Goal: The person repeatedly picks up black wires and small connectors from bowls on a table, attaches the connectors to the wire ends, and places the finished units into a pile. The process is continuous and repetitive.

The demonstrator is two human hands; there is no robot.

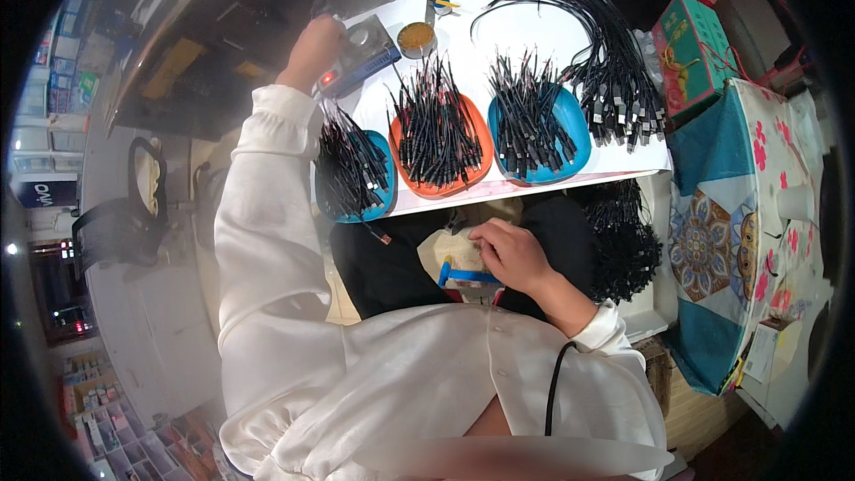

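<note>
My left hand (313, 48) is stretched out to the far left, beside a small metal box (367, 44) with a blue edge, a round top and a lit red light. Its fingers are partly hidden, so their grip does not show. Low over my lap, in front of the table edge, my right hand (515, 256) has its fingers curled together; whatever they hold is hidden. Three trays of short black cables stand on the white table: a blue tray (388, 205) at left, an orange tray (481, 165) in the middle and another blue tray (577, 116) at right.
A round tin of amber lumps (416, 38) sits behind the orange tray. Long black cables (614, 62) lie at the far right, with more cables (623, 245) below the table. A green box (699, 53) and a patterned cloth (708, 223) are at right. A blue strap-like piece (468, 276) crosses my lap.
</note>
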